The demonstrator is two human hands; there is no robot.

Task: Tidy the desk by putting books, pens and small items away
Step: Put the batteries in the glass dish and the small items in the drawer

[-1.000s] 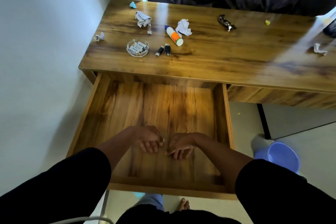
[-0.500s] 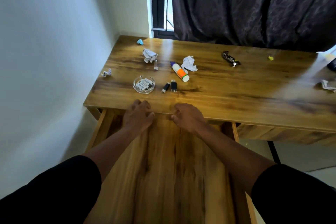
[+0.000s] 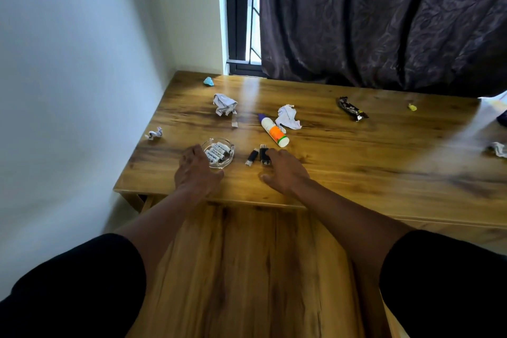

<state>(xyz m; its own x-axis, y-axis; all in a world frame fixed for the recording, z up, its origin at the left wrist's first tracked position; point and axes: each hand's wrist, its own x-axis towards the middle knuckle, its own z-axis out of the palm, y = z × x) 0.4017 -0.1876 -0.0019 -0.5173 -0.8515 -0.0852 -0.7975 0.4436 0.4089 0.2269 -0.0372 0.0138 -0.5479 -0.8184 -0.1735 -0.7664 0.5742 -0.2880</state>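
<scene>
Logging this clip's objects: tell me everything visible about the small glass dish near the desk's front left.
The glass dish is a small, clear, shallow piece with a thick notched rim, like an ashtray. It sits upright on the wooden desk near the front edge. Inside lie several white cylinders with dark ends and printed labels, apparently batteries. The left hand reaches it, fingers at its near-left rim; whether they grip it cannot be told.

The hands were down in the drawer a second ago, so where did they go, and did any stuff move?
Both hands left the open drawer and reached up onto the desk. The left hand now touches the glass dish; the right hand reaches the black stick. Neither is lifted. The glue and the paper scraps stayed put.
</scene>
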